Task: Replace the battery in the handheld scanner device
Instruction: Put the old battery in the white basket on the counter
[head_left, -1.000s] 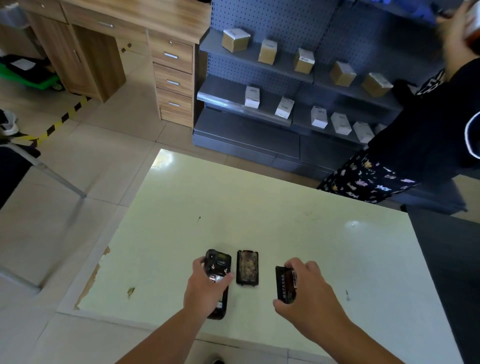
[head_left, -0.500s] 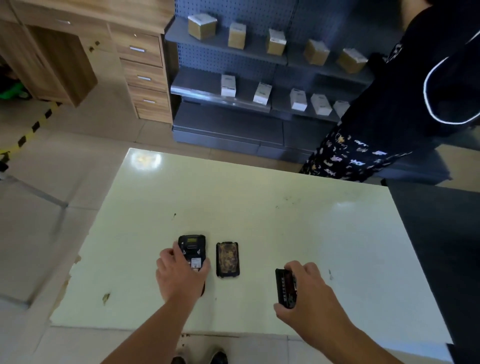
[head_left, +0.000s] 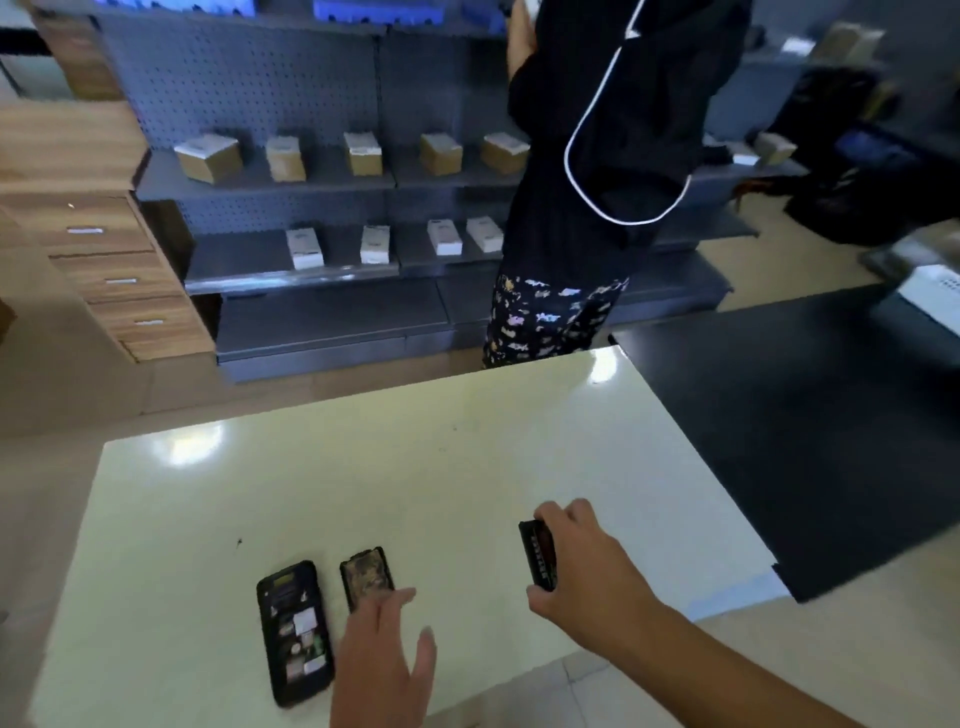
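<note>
While the scanner (head_left: 295, 631) lies back-up at the lower left of the frame with its battery bay exposed, the loose back cover (head_left: 366, 577) sits just beside it, seemingly parked within reach for refitting. The right hand (head_left: 587, 566) pinches 1 battery (head_left: 538, 556) on edge, lower right of centre, likely the removed cell. The left hand (head_left: 387, 660) hovers open and empty, fingers spread, over the cover's near end.

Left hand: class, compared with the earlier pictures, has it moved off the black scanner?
Yes. The left hand has let go of the black handheld scanner and moved right, now open beside the dark battery cover.
</note>
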